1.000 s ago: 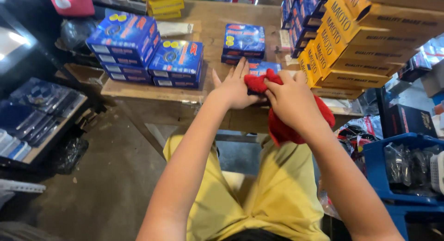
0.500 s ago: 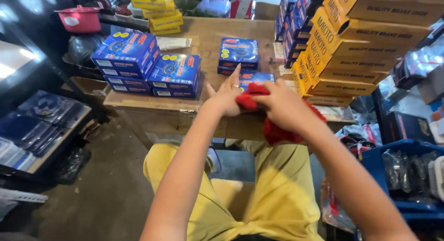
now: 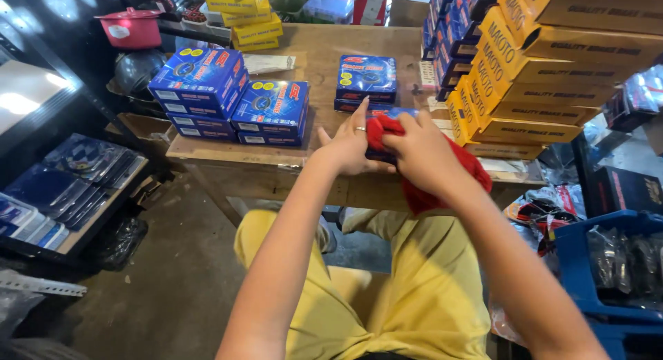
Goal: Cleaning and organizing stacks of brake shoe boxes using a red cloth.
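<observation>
Hands meet at the near edge of the tabletop, right over a flat blue box that is mostly hidden beneath them. The right hand is closed around a bunched red cloth, pressing it down on the box, and the loose end of the cloth hangs off the edge toward the yellow shorts. The left hand lies beside it with fingers spread, index finger pointing away, palm braced against the box's left side; it steadies rather than grips.

Compared with a second ago, the hands have hardly shifted: same box, same cloth, same spot at the near edge. What has changed is the view, which has lifted a little so more of the far tabletop shows. The cloth now sits more under the right palm, with less red peeking out between the two hands. That reads as a wipe in mid-stroke, with the box not yet let go.

Just beyond the hands sits a small stack of blue boxes. Two taller blue stacks stand to the left, and a leaning pile of yellow boxes rises on the right.
</observation>
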